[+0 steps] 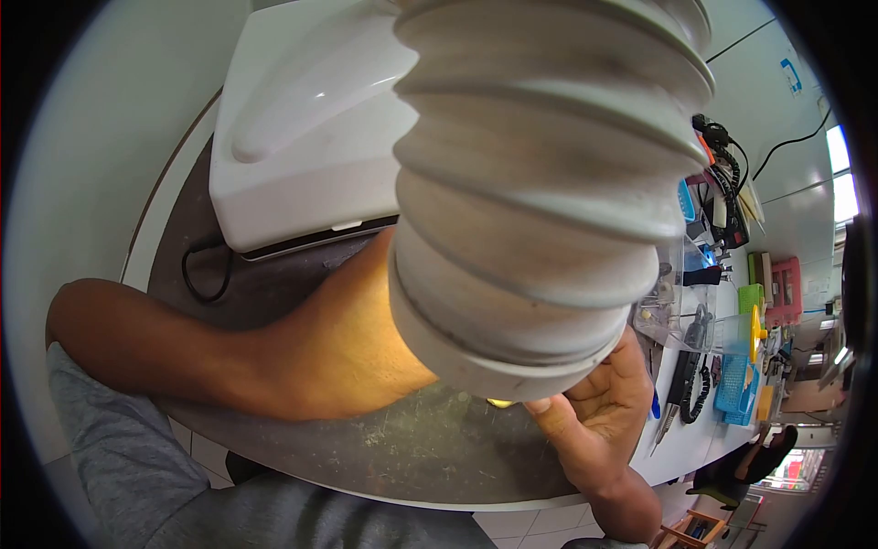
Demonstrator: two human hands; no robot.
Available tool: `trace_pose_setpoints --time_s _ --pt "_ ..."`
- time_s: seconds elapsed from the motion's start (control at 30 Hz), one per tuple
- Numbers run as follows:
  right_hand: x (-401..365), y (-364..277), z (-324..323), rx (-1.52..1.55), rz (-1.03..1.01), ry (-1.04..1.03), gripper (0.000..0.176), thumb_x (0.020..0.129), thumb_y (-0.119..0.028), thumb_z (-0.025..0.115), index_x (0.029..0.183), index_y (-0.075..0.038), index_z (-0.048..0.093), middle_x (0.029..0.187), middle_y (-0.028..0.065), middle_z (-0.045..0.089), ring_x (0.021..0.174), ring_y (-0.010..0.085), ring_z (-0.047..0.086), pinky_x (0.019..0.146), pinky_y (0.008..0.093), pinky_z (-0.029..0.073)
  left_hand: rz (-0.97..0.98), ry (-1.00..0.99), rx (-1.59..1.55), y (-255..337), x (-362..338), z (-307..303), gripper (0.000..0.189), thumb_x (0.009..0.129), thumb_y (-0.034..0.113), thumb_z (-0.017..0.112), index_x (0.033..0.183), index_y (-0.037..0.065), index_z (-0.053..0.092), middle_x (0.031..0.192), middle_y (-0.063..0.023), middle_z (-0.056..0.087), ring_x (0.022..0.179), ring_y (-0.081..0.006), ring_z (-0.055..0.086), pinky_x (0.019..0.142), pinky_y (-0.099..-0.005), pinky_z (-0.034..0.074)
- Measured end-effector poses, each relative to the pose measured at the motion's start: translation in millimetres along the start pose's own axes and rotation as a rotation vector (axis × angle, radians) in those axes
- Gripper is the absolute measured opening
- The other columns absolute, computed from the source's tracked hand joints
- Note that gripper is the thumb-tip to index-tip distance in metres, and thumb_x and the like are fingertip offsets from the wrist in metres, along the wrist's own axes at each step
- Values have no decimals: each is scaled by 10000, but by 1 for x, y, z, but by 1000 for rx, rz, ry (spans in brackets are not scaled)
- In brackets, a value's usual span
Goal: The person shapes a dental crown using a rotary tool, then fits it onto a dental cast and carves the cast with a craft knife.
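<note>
Grey hose (540,183) near-upright, mouth down; left hand (347,357), right hand (604,407) fingers: cannot tell.

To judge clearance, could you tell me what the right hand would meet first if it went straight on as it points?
Probably the ribbed hose: the right hand points up-left, and its fingers are hidden behind the hose's lower rim. Depth is unclear, so it may pass beneath.

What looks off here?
The ribbed hose hangs right in front of the camera, hiding much of the left hand and the fingertips of the right hand. The grey mat below is scuffed and dotted with pale specks. Nothing looks spilled or broken.
</note>
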State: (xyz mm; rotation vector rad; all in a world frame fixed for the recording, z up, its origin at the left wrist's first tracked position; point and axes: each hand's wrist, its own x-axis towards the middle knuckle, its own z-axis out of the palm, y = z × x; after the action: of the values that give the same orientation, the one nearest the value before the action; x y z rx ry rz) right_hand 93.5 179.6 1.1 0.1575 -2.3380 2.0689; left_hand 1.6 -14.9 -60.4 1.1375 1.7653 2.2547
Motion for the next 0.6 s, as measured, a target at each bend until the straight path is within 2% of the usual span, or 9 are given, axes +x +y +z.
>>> trace_pose_setpoints --time_s 0.43,0.5,0.53,0.6 --pt "0 1 -1 -3 -9 7 591 803 35 755 1313 87 460 1176 139 544 1026 165 605 902 286 502 -23 -4 133 15 2 -2 664 798 113 802 1302 -29 394 1239 -159 541 1181 -239 527 1007 -360 441" --pt "-1 0 -1 -6 6 -6 590 804 33 756 1312 86 461 1182 139 539 1030 165 600 905 284 500 -156 -54 188 18 4 -6 667 795 105 801 1305 -27 392 1235 -159 543 1177 -240 530 1006 -358 442" --pt "-1 0 -1 -6 7 -6 590 804 33 756 1312 86 461 1182 139 539 1030 165 600 905 284 500 -156 -53 188 17 4 -5 667 795 105 801 1305 -27 392 1235 -159 543 1177 -240 530 1006 -358 442" --pt "-1 1 0 -2 2 -2 588 804 34 755 1310 87 461 1181 137 538 1033 164 597 907 283 498 -51 7 -29 11 3 -2 668 797 99 797 1310 -26 387 1235 -158 544 1176 -238 531 1003 -355 445"
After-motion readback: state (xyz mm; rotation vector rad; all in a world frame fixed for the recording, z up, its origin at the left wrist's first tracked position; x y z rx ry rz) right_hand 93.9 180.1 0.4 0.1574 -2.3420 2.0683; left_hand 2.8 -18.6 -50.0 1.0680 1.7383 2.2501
